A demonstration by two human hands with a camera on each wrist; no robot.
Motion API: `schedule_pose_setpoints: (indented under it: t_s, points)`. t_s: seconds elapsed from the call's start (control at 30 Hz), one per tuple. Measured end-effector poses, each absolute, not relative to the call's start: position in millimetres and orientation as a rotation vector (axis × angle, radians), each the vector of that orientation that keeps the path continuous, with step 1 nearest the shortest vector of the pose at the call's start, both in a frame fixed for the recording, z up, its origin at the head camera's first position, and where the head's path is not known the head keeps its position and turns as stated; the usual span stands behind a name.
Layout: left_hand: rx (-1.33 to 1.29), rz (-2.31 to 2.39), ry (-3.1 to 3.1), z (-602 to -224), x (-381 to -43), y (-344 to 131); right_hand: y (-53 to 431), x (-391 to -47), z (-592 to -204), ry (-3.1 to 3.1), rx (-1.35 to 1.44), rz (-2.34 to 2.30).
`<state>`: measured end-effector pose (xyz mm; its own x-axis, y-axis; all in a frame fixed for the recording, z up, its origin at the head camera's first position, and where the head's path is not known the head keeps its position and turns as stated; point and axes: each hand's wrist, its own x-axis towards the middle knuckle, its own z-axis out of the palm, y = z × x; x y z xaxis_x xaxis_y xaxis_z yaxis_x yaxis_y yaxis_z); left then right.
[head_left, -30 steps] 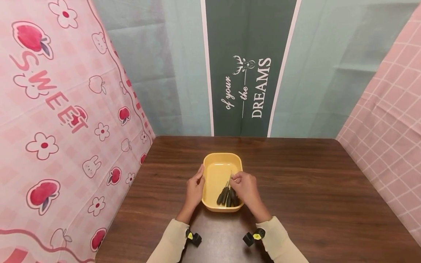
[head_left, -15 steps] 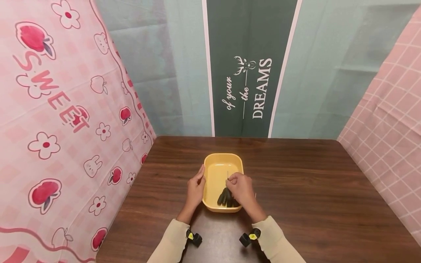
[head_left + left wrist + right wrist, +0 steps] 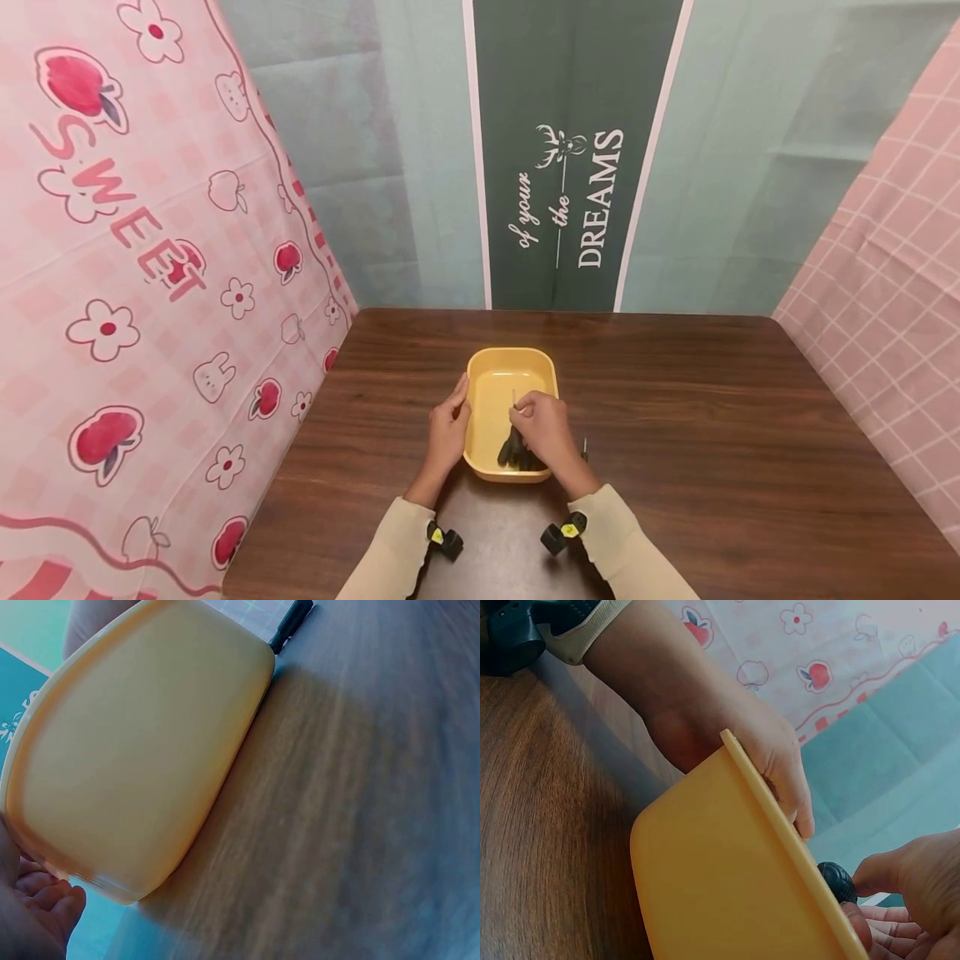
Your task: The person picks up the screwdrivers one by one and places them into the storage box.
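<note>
A yellow plastic tray [image 3: 491,387] sits at the middle of the table. My left hand [image 3: 447,427] grips its left wall, fingers along the outside. Over the tray's right side, my right hand [image 3: 546,423] pinches a small screwdriver; its thin metal shaft points away from me past the fingertips, and its dark ridged handle [image 3: 835,880] shows between thumb and fingers in the right wrist view. Several more black-handled screwdrivers [image 3: 510,453] lie bunched in the tray's near end, partly hidden under the right hand.
Another black-handled screwdriver [image 3: 585,450] is on the table right of the tray, largely behind my right wrist; the left wrist view shows its handle too. The wooden table [image 3: 712,433] meets a green cloth backdrop [image 3: 420,208], with pink patterned cloths on both sides.
My right hand has shifted left over the tray with the screwdriver, uncovering part of the one on the table to the right. The left hand keeps its hold on the tray.
</note>
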<state>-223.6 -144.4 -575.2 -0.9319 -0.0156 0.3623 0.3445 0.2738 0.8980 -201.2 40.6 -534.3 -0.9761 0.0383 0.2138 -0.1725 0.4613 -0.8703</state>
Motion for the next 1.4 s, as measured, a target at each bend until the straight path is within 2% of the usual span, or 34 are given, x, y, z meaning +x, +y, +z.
schedule_pose_setpoints:
  t_s: [1.4]
  points:
    - [-0.294,-1.753,-2.239,-573,-221,-143,29,-217,-551,-2.665,0.085,1.505]
